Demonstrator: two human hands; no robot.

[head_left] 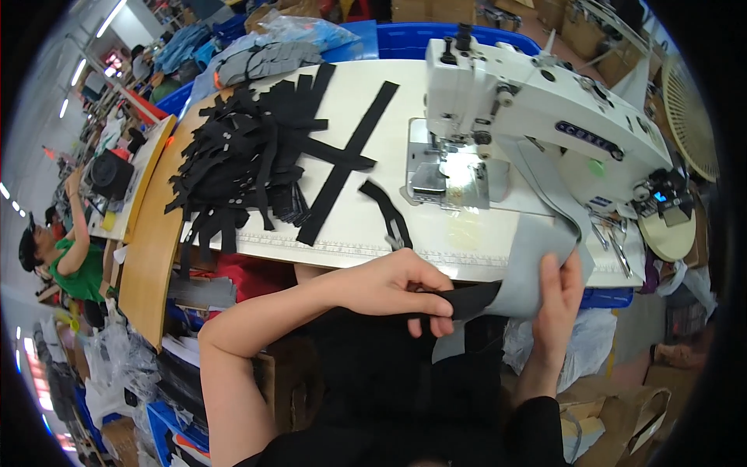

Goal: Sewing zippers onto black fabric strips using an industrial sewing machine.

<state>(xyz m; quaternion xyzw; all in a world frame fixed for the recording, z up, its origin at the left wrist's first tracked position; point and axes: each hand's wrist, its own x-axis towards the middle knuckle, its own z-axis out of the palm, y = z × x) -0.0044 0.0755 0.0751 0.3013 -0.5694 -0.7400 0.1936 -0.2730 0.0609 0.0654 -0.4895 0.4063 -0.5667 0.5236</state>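
Observation:
My left hand [420, 296] is closed on a black fabric strip [475, 300] at the table's front edge. My right hand [556, 292] grips a wide grey fabric band [525, 257], which overlaps the black strip's right end and runs back under the arm of a white sewing machine [545, 101]. Just beyond my left hand lies a short black strip with a small metal-coloured piece [383, 206]. Longer black strips [323, 202] lie crossed left of the needle plate [428, 179], beside a large heap of cut black pieces [226, 156].
Small metal tools [618, 253] lie right of the machine, near a fan [685, 117]. Grey pieces [264, 62] and blue bins [401, 35] are behind the table. A wooden board [144, 265] extends left, where a person in green [82, 272] is at another table. Bags [560, 350] sit below.

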